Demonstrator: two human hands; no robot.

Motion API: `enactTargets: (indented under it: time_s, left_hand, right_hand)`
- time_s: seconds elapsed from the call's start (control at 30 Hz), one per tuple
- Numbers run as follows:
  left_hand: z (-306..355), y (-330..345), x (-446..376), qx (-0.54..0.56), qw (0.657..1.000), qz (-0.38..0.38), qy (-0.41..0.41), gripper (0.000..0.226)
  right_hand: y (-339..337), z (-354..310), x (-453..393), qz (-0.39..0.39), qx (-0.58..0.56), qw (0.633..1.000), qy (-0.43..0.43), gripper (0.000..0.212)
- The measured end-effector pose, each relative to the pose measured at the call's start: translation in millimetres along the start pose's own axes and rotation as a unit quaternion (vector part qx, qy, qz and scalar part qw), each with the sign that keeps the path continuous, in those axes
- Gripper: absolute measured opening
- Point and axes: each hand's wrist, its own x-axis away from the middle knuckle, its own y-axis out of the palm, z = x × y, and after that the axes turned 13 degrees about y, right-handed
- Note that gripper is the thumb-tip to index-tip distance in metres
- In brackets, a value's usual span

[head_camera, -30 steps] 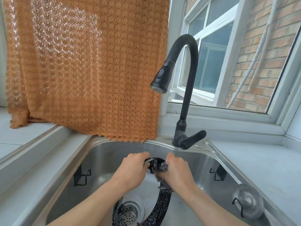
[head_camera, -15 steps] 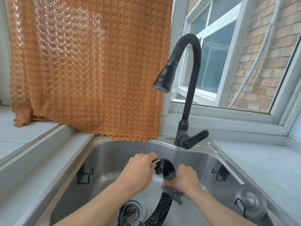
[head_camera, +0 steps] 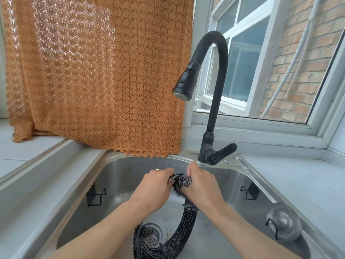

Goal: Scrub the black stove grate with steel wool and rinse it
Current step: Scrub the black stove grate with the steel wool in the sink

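Observation:
A black, ring-shaped stove grate (head_camera: 186,228) stands on edge in the steel sink (head_camera: 119,171), its lower curve over the drain strainer (head_camera: 152,238). It looks wet and speckled with suds. My left hand (head_camera: 153,191) grips the grate's top from the left. My right hand (head_camera: 201,186) holds a grey wad of steel wool (head_camera: 184,181) pressed against the grate's top, right beside my left hand. Both hands hide the uppermost part of the grate.
A black gooseneck faucet (head_camera: 214,90) rises behind the sink, with its spray head over the basin and no water running. Its lever (head_camera: 222,152) points right. An orange lace curtain (head_camera: 97,75) hangs to the sink's back rim. Black wire hooks (head_camera: 95,195) and a clear suction holder (head_camera: 283,223) sit on the walls.
My right hand slid the steel wool down the grate's right side, then back up to the top next to my left hand. My left hand kept its grip.

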Motion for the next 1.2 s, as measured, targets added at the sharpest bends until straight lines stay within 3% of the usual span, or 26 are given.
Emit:
enactTargets:
  time_s: [0.17,0.33,0.43,0.57,0.67,0.8,0.87,0.97,1.07,1.2]
  left_hand:
    - [-3,-2,-1,0.029,1.000,0.002,0.011,0.012]
    - [-3,-7,-1,0.045,0.999,-0.008,0.020,0.012]
    - [-2,-14,0,0.079,0.996,-0.028,-0.010,0.049]
    - [-19,-25,2,0.135,0.975,-0.152,-0.085,0.107]
    - [-37,-34,8,0.179,0.948,-0.238,-0.113,0.113]
    - [-52,-36,15,0.151,0.917,-0.341,-0.144,0.125]
    - [-59,-30,17,0.158,0.905,-0.366,-0.149,0.109]
    - [-59,-23,19,0.168,0.907,-0.365,-0.128,0.064]
    - [-57,-18,16,0.208,0.909,-0.332,-0.139,0.062]
    - [-52,-14,11,0.280,0.910,-0.262,-0.157,0.035]
  right_hand:
    - [-2,4,-1,0.023,0.039,0.998,-0.043,0.061]
    - [-1,9,-6,0.008,0.075,0.996,-0.043,0.027]
    - [-1,14,-8,0.017,0.080,0.996,-0.035,0.022]
    - [-4,23,-11,0.019,0.062,0.998,-0.004,0.023]
    - [-6,32,-13,0.013,0.051,0.998,0.017,0.028]
    - [-5,43,-18,0.006,0.036,0.998,0.048,0.029]
    - [-5,47,-19,-0.001,0.027,0.997,0.066,0.027]
    - [-7,54,-21,-0.017,0.011,0.995,0.095,0.026]
    - [-11,61,-24,-0.035,-0.017,0.990,0.135,0.023]
    - [-14,69,-24,-0.054,-0.033,0.984,0.167,0.022]
